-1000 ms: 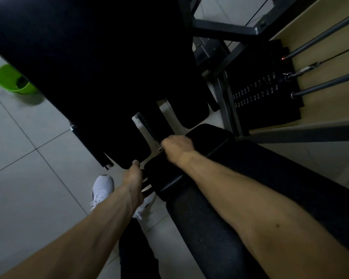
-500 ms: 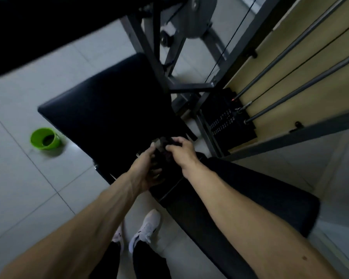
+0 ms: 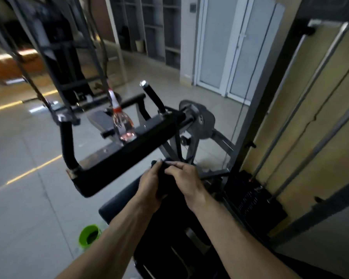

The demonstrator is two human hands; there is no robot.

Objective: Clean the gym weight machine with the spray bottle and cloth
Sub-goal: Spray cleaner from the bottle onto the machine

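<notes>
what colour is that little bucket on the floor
Bright green; the bucket shows clearly in the head view, low on the floor tiles.

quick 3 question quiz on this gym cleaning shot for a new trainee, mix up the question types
1. True or false: the spray bottle is in one of the person's hands.
2. Multiple choice: what do the left hand and right hand hold between them? A) a dark cloth B) a green cup C) a machine handle
3. Short answer: what green thing stands on the floor at the lower left?

Key
1. False: it stands on the black bar of the machine, with no hand on it.
2. A: both hands grip the dark cloth.
3. A green cup.
</notes>
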